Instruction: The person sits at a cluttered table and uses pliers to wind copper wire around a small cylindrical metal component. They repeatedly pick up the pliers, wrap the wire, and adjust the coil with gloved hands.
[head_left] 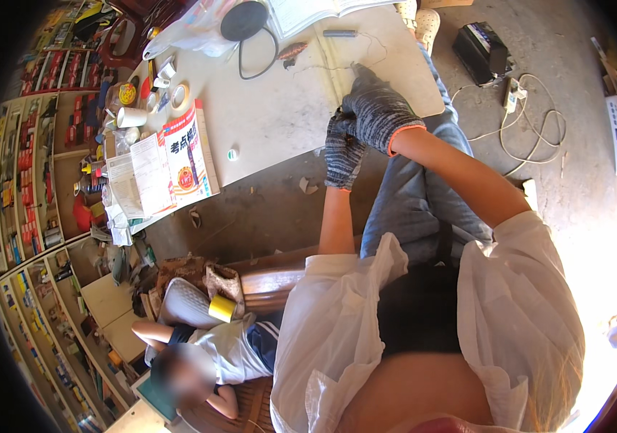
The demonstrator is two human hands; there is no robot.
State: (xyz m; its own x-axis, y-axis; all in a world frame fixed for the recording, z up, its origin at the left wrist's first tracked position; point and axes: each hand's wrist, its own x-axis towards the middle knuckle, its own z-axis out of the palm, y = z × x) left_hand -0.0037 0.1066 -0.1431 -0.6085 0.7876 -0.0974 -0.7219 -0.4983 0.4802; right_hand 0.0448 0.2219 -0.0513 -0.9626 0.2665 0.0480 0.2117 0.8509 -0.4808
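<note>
Both my hands wear dark grey knit gloves and meet over the near edge of the pale table [251, 119]. My right hand [381, 108], with an orange cuff, lies against the fingers of my left hand [344, 148]. The fingers of both are curled together, and whatever lies between them is hidden. Just beyond the gloves, a thin wire [323, 67] trails across the tabletop. Farther back lie a small dark cylinder [339, 33] with a fine lead and a reddish-brown piece [292, 52].
A black round pad [243, 20] with a looped stem stands near an open book [301, 16]. Books [187, 155], a tape roll [179, 96] and a paper cup [132, 117] crowd the table's left. A black box [482, 54] and cord [532, 148] lie rightward; a person [233, 353] reclines lower left.
</note>
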